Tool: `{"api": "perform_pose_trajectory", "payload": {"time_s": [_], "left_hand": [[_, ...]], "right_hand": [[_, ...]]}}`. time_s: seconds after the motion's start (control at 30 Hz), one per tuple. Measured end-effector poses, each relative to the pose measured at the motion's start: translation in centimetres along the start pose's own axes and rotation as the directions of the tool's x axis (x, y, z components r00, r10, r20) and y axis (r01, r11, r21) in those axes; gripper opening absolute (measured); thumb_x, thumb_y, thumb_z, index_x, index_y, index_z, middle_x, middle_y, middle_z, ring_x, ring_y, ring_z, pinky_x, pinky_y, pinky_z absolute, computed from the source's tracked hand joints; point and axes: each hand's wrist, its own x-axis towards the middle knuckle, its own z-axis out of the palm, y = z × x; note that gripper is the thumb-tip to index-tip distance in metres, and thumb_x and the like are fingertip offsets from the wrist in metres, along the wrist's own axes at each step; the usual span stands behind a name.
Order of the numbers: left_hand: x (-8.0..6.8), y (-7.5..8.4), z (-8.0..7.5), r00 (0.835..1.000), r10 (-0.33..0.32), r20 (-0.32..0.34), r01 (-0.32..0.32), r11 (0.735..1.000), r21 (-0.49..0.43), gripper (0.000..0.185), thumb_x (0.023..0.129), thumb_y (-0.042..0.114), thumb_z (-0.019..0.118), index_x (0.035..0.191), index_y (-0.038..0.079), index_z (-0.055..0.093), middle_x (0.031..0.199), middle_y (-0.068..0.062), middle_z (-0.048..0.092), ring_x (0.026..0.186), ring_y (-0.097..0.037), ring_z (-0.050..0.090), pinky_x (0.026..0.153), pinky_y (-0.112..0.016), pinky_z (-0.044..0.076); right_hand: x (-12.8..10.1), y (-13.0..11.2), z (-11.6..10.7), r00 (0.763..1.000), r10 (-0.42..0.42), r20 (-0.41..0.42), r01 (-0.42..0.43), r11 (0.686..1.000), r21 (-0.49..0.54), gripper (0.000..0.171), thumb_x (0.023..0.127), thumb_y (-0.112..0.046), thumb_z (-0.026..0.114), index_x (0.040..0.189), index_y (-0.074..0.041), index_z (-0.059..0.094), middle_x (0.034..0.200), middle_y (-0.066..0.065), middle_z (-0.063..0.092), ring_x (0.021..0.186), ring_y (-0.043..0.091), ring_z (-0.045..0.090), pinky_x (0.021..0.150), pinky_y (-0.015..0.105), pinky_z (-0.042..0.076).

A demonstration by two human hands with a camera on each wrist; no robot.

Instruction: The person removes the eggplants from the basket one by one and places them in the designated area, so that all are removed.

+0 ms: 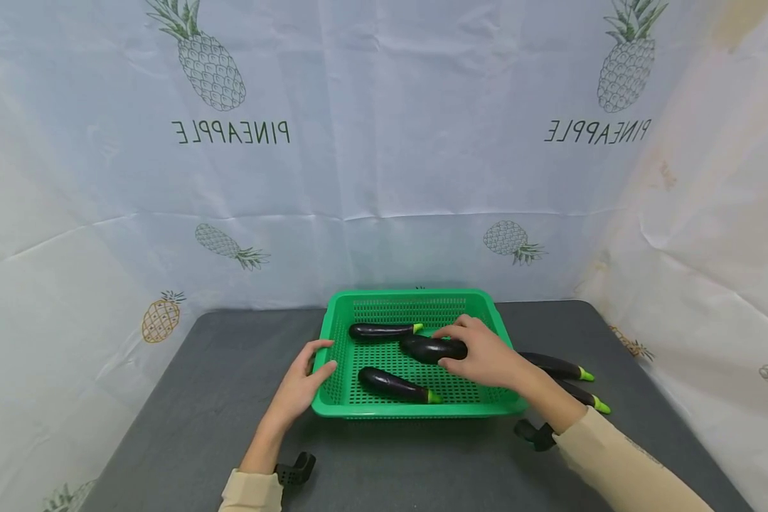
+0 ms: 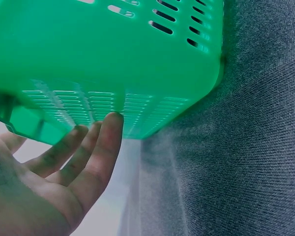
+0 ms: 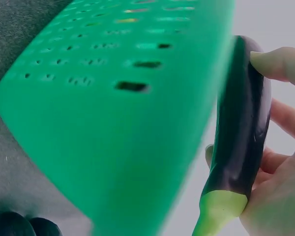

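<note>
A green plastic basket (image 1: 416,410) with slotted walls stands on the dark table. My right hand (image 1: 486,355) holds an eggplant (image 1: 430,349) over the basket's right half, thumb on one side and fingers on the other. In the right wrist view this eggplant (image 3: 241,123) shows its pale green stem end pointing down. Two other eggplants lie in the basket, one at the back (image 1: 381,332) and another at the front (image 1: 393,386). My left hand (image 1: 299,384) is at the basket's left rim; its fingers lie loosely bent against the outer wall in the left wrist view.
Two more eggplants (image 1: 553,365) lie on the table (image 1: 243,377) to the right of the basket, partly behind my right forearm. A pale cloth printed with pineapples (image 1: 384,163) hangs behind and beside the table.
</note>
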Motion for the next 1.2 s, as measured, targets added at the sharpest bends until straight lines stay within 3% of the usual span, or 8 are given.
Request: {"api": "perform_pose_trajectory", "payload": {"time_s": [0.33,0.6,0.87,1.2], "left_hand": [[-0.1,0.0,-0.2,1.000,0.014,0.005,-0.015,1.000,0.013,0.050,0.105,0.029,0.061,0.149,0.015,0.045,0.162,-0.017,0.031,0.152,-0.039,0.023,0.112,-0.064,0.031],[0.1,0.0,-0.2,1.000,0.005,0.004,-0.005,1.000,0.009,0.048,0.105,0.030,0.061,0.149,0.017,0.046,0.162,-0.015,0.031,0.152,-0.036,0.025,0.113,-0.062,0.032],[-0.1,0.1,-0.2,1.000,0.005,0.007,-0.005,1.000,0.022,0.050,0.105,0.030,0.060,0.149,0.015,0.045,0.162,-0.017,0.030,0.152,-0.039,0.022,0.113,-0.064,0.030],[-0.1,0.1,-0.2,1.000,0.002,0.014,-0.002,1.000,0.006,0.050,0.104,0.032,0.061,0.149,0.017,0.045,0.164,-0.016,0.028,0.153,-0.038,0.017,0.116,-0.064,0.025]], "right_hand": [[-1.8,-0.2,-2.4,0.996,-0.026,-0.086,0.027,1.000,0.011,0.037,0.096,-0.029,0.073,0.130,-0.016,0.068,0.114,0.000,0.055,0.096,0.017,0.050,0.077,0.038,0.046],[-3.4,0.4,-3.6,0.990,-0.039,-0.134,0.039,0.999,-0.007,0.038,0.095,-0.030,0.074,0.130,-0.018,0.068,0.112,-0.004,0.056,0.109,0.022,0.056,0.084,0.046,0.050],[-5.0,1.2,-4.9,0.982,-0.047,-0.185,0.049,0.999,0.006,0.036,0.094,-0.026,0.076,0.128,-0.016,0.069,0.111,-0.001,0.056,0.100,0.019,0.057,0.075,0.040,0.048],[-6.3,2.5,-5.9,0.974,-0.025,-0.223,0.024,1.000,-0.010,0.037,0.093,-0.024,0.077,0.129,-0.017,0.068,0.114,-0.002,0.057,0.092,0.012,0.054,0.072,0.036,0.048]]}}
